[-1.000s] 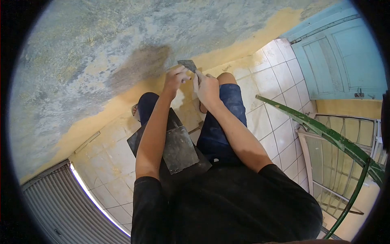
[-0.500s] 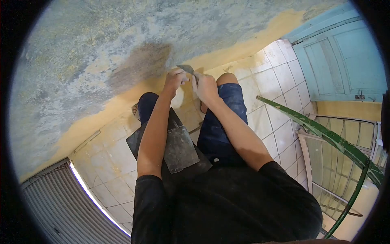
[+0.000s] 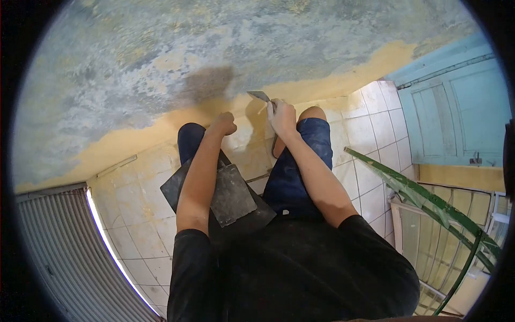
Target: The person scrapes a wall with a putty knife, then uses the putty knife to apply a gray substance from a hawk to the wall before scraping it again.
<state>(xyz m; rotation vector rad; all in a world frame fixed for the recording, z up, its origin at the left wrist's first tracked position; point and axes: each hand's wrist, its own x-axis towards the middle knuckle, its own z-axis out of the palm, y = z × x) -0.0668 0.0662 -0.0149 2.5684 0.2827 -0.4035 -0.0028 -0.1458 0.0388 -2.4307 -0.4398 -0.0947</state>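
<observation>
My right hand (image 3: 282,119) is closed round the handle of a putty knife (image 3: 259,95). Its flat grey blade points up and left, near the lower part of the patchy wall (image 3: 134,86). Left of it, my left hand (image 3: 224,124) is a loose fist, apart from the knife; whatever its fingers may hold is hidden. A dark square plate (image 3: 232,198) lies across my lap under the left forearm, over a larger black sheet (image 3: 174,188). On the wall above my left hand is a brownish patch (image 3: 209,83).
Pale floor tiles (image 3: 142,239) lie below the wall. A ribbed grey shutter (image 3: 53,247) is at the lower left, a light blue door (image 3: 445,107) at the upper right. A green metal bar (image 3: 397,180) and a framed grille (image 3: 456,241) stand on my right.
My left hand has drawn back from the putty knife, down and to the left. The right hand with the knife has shifted slightly right. The view has tilted a little.
</observation>
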